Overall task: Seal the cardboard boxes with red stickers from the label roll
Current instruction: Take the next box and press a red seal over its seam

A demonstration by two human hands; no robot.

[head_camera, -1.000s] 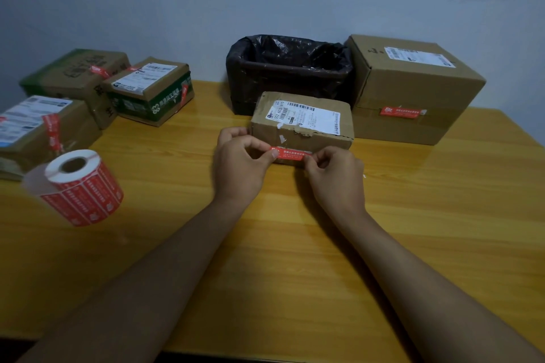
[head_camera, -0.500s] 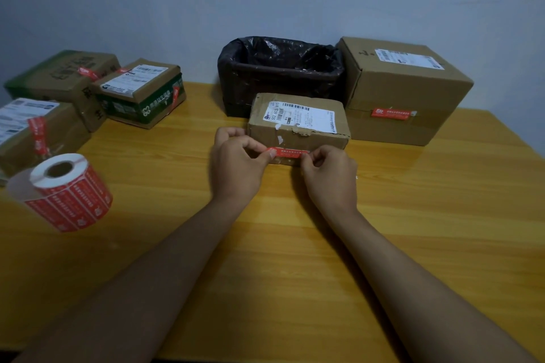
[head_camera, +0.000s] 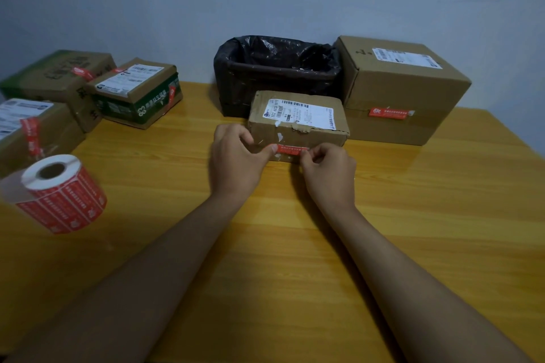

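A small cardboard box (head_camera: pixel 298 118) with a white shipping label on top stands at the table's middle. A red sticker (head_camera: pixel 290 149) lies flat along its near side. My left hand (head_camera: pixel 239 156) presses the sticker's left end with the thumb. My right hand (head_camera: pixel 330 171) pinches the sticker's right end against the box. The label roll (head_camera: pixel 62 194) of red stickers lies on its side at the left, apart from both hands.
A bin lined with a black bag (head_camera: pixel 277 68) stands behind the small box. A large box (head_camera: pixel 404 88) with a red sticker sits at the back right. Three stickered boxes (head_camera: pixel 138 91) crowd the left edge. The wooden table (head_camera: pixel 295 244) stretches toward me.
Both hands stay on the sticker at the box's front. The view has drifted slightly to the right; the roll and left boxes sit further left in frame.
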